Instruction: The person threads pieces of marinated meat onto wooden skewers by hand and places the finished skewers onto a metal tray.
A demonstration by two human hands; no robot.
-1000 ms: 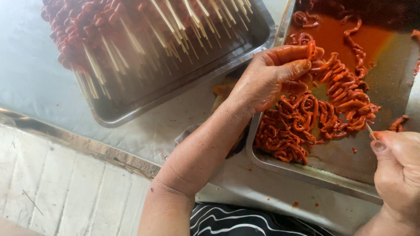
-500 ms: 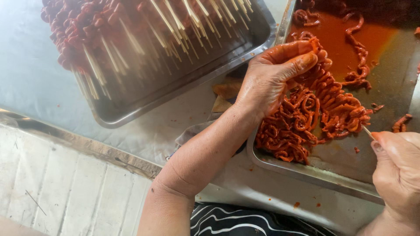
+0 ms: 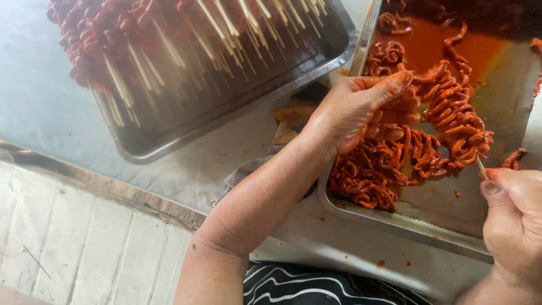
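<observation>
Left hand (image 3: 361, 113), fingers curled into red marinated meat (image 3: 418, 152) heaped in right tray (image 3: 395, 223); right hand (image 3: 516, 223), fingers pinched shut on skewer (image 3: 481, 167) beside the heap; far-left tray (image 3: 237, 101) holding finished skewers (image 3: 141, 51); grey surface (image 3: 39, 107) beneath.

1. We note bright, even daylight and soft, faint shadows.
2. We see glare on the steel tray rim (image 3: 339, 48).
3. We record motion blur across the skewer sticks (image 3: 169, 51); the nearer parts stay sharper.
</observation>
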